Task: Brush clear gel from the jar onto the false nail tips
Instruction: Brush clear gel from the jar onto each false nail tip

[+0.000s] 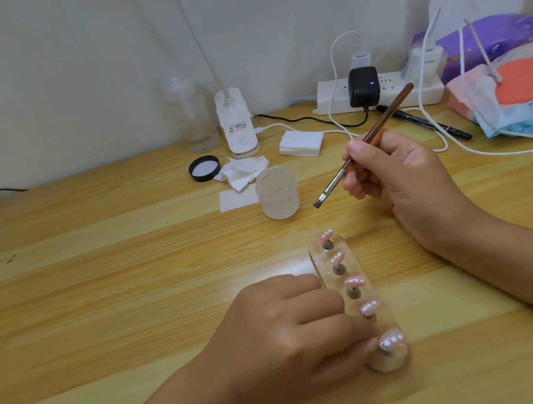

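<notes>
A clear holder bar (pixel 322 271) lies on the wooden table and carries several pink false nail tips (pixel 354 281) on small pegs. My left hand (pixel 285 331) grips the bar's near end, fingertips beside the nearest tip (pixel 391 339). My right hand (pixel 394 172) holds a brown-handled brush (pixel 361 147) like a pen. The brush's flat bristles (pixel 318 202) hover just right of the open frosted gel jar (pixel 277 192), above the table and apart from the nail tips.
The jar's black lid (pixel 204 168) lies upside down beside crumpled wipes (pixel 244 172). A stack of white pads (pixel 301 143), a white bottle (pixel 237 125), a clear spray bottle (pixel 197 118), a power strip (pixel 380 93) with cables, a black pen (pixel 425 121) and packets (pixel 500 72) line the back.
</notes>
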The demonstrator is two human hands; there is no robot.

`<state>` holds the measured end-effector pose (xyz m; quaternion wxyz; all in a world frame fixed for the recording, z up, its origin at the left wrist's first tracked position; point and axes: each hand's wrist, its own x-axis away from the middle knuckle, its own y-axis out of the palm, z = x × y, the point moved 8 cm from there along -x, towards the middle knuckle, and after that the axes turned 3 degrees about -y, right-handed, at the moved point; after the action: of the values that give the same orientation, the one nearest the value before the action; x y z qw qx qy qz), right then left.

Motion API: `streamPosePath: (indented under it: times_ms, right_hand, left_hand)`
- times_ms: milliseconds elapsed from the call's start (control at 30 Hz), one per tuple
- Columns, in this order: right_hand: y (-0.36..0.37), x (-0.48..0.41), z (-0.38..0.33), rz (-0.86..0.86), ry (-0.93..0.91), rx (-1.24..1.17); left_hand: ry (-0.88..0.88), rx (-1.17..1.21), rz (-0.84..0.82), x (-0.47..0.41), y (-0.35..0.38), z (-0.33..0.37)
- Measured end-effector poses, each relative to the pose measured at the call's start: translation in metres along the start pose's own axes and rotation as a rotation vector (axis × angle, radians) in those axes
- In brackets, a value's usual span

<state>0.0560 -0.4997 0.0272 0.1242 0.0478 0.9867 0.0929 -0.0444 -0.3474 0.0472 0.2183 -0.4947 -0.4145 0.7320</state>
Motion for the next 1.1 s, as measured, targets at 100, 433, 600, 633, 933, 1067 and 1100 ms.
streamPosePath:
  times_ms: [100, 433, 600, 633, 933, 1067, 1100]
  right_hand:
    - [0.001, 0.000, 0.000, -0.001, 0.003, 0.011]
    - [-0.006, -0.001, -0.001, 0.035, -0.041, 0.060]
    - [-0.008, -0.002, -0.002, 0.057, -0.065, 0.089]
    - [-0.009, -0.002, -0.002, 0.058, -0.069, 0.086]
    - [-0.003, 0.006, -0.017, 0.021, -0.233, 0.148]
    - [0.001, 0.010, -0.022, 0.007, -0.288, 0.222]
    - [0.002, 0.011, -0.024, 0.003, -0.293, 0.233]
  left_hand:
    - [0.041, -0.026, -0.044, 0.000, 0.005, 0.005]
    - [0.138, -0.094, -0.058, 0.002, 0.009, 0.015]
    - [0.157, -0.054, 0.114, 0.000, -0.009, 0.020]
    - [0.102, 0.052, 0.133, -0.001, -0.012, 0.013]
    - [-0.932, 1.120, 0.407, 0.021, 0.004, -0.099]
    - [-1.040, 1.204, 0.474, 0.026, 0.006, -0.111]
    - [-1.032, 1.227, 0.486, 0.026, 0.006, -0.110]
